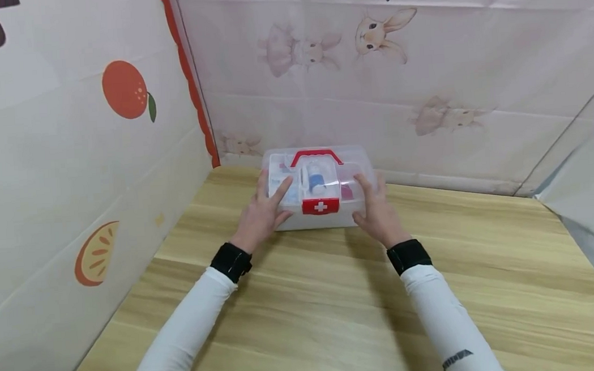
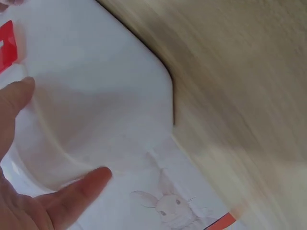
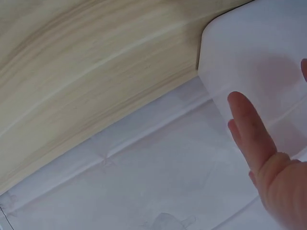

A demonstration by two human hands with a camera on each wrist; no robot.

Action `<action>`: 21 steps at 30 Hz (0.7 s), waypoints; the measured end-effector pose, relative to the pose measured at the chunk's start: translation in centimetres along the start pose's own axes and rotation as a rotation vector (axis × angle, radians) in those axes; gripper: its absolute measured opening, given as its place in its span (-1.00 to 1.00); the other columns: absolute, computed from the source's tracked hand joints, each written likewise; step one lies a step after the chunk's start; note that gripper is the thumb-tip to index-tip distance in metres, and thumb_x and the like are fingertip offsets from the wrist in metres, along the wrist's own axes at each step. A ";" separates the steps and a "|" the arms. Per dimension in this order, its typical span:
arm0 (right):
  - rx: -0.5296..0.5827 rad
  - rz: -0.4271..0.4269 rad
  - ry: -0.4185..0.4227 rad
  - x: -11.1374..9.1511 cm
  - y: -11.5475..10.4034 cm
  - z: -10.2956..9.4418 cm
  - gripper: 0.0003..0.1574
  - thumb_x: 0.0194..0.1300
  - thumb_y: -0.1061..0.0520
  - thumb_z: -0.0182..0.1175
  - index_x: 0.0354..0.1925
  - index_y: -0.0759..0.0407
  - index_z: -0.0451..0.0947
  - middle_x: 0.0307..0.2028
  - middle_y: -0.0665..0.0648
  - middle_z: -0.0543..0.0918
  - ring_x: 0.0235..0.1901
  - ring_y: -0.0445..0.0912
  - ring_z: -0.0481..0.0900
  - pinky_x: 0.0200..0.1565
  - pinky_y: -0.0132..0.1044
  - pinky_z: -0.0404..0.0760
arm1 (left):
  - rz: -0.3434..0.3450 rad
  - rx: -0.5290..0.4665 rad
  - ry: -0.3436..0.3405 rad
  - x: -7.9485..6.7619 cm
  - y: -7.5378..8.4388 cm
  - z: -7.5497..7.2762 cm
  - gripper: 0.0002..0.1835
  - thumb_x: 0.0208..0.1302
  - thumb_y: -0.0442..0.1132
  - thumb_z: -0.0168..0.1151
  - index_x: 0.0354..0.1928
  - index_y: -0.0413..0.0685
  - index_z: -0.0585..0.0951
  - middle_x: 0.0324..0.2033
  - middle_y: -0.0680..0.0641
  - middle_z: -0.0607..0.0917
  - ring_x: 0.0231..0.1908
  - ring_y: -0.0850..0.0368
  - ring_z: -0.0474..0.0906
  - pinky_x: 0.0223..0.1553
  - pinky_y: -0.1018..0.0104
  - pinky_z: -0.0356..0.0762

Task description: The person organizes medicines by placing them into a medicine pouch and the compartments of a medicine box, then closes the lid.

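A clear-lidded first-aid box [image 1: 306, 222] with a white base stands upright at the back of the table. It has a red handle [image 1: 317, 152] on top and a red latch [image 1: 321, 206] with a white cross in front. My left hand [image 1: 258, 217] grips the box's left front corner, its thumb on the lid's rim and a finger round the side in the left wrist view. On the other side, my right hand [image 1: 380, 214] lies along the right end, fingers spread and fairly straight. Through the lid show a blue-and-white item [image 1: 316, 181] and a pink one [image 1: 347, 191].
The wood-grain table [image 1: 304, 310] spreads in front of the box. Close behind the box hangs a pale wall cloth [image 1: 474, 72] printed with rabbits. A second cloth [image 1: 139, 195] with fruit pictures lines the left side.
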State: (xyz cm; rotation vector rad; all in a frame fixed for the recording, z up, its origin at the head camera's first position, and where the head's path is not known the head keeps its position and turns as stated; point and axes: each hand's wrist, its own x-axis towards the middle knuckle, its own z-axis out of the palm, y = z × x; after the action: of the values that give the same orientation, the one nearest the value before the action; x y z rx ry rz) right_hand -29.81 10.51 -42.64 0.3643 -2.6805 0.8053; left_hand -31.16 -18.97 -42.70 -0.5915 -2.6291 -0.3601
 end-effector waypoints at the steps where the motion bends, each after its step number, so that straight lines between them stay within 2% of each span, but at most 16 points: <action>1: -0.013 0.000 -0.019 -0.1 0.1 0.0 0.21 0.16 0.28 0.41 0.50 -0.21 -0.10 0.41 0.38 -0.02 -0.23 0.24 0.53 -0.19 0.04 0.69 | -0.010 0.009 -0.004 0.0 -0.1 0.1 -0.06 0.26 0.08 0.32 0.55 0.46 -0.03 0.50 -0.34 -0.14 -0.33 -0.14 0.49 -0.46 0.29 0.57; 3: -0.038 0.004 -0.059 -0.3 0.3 0.0 0.23 0.20 0.25 0.38 0.54 -0.21 -0.18 0.44 0.44 -0.07 -0.32 0.21 0.54 -0.25 0.03 0.70 | -0.024 0.017 -0.006 -0.1 -0.2 0.1 -0.06 0.29 0.05 0.31 0.56 0.45 -0.06 0.50 -0.35 -0.18 -0.30 -0.16 0.49 -0.49 0.27 0.54; 5: -0.056 0.009 -0.083 -0.4 0.4 -0.1 0.25 0.23 0.23 0.35 0.56 -0.21 -0.24 0.46 0.50 -0.10 -0.40 0.21 0.54 -0.31 0.04 0.69 | -0.038 0.022 -0.002 -0.2 -0.2 0.2 -0.06 0.33 0.00 0.30 0.56 0.43 -0.09 0.50 -0.37 -0.24 -0.18 -0.25 0.50 -0.48 0.22 0.56; 10: -0.054 0.001 -0.103 -0.4 0.6 -0.3 0.27 0.26 0.21 0.32 0.58 -0.17 -0.33 0.50 0.47 -0.17 -0.28 0.26 0.56 -0.25 0.07 0.68 | -0.074 0.079 0.000 0.2 -0.5 0.4 -0.05 0.37 -0.09 0.24 0.57 0.38 -0.17 0.49 -0.41 -0.33 0.16 -0.45 0.35 -0.39 0.09 0.65; 13: -0.056 0.000 -0.106 -0.5 0.7 -0.3 0.27 0.29 0.20 0.29 0.58 -0.15 -0.37 0.52 0.43 -0.22 -0.23 0.30 0.57 -0.27 0.06 0.68 | -0.085 0.122 0.006 0.4 -0.4 0.5 -0.04 0.37 -0.10 0.24 0.56 0.34 -0.19 0.48 -0.48 -0.29 0.24 -0.53 0.28 -0.18 -0.06 0.66; 16: -0.060 0.000 -0.095 -0.9 0.8 0.1 0.25 0.31 0.15 0.29 0.59 -0.11 -0.37 0.51 0.48 -0.23 0.06 0.42 0.47 -0.02 0.19 0.60 | -0.105 0.165 -0.014 0.0 0.2 0.4 0.00 0.33 -0.09 0.27 0.58 0.26 -0.20 0.48 -0.48 -0.30 0.37 -0.54 0.08 0.14 -0.27 0.44; 18: -0.073 0.004 -0.097 -1.4 0.9 0.5 0.22 0.33 0.08 0.28 0.59 -0.07 -0.35 0.50 0.49 -0.24 0.29 0.48 0.24 0.19 0.28 0.40 | -0.105 0.195 -0.047 -0.8 0.9 0.3 0.05 0.29 -0.06 0.32 0.58 0.20 -0.21 0.49 -0.46 -0.33 0.44 -0.50 -0.10 0.29 -0.35 0.19; 20: -0.104 0.006 -0.111 -2.2 0.8 0.9 0.17 0.36 -0.01 0.26 0.59 -0.02 -0.31 0.50 0.51 -0.21 0.41 0.50 -0.03 0.32 0.34 0.13 | -0.088 0.208 -0.097 -2.1 1.6 0.3 0.12 0.23 0.00 0.36 0.59 0.16 -0.23 0.50 -0.41 -0.38 0.49 -0.43 -0.27 0.36 -0.37 0.00; 21: -0.125 0.009 -0.127 -2.7 0.8 1.1 0.15 0.37 -0.06 0.24 0.59 -0.01 -0.29 0.50 0.51 -0.21 0.43 0.49 -0.08 0.34 0.34 0.07 | -0.071 0.203 -0.126 -2.9 2.0 0.4 0.15 0.20 0.05 0.38 0.59 0.15 -0.23 0.50 -0.38 -0.40 0.50 -0.39 -0.34 0.37 -0.37 -0.06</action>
State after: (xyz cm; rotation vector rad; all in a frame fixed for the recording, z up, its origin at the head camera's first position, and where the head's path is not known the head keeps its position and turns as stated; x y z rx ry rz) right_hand -27.82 10.97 -44.93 0.3855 -2.8347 0.6329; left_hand -27.99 -18.07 -44.06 -0.4689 -2.7677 -0.0767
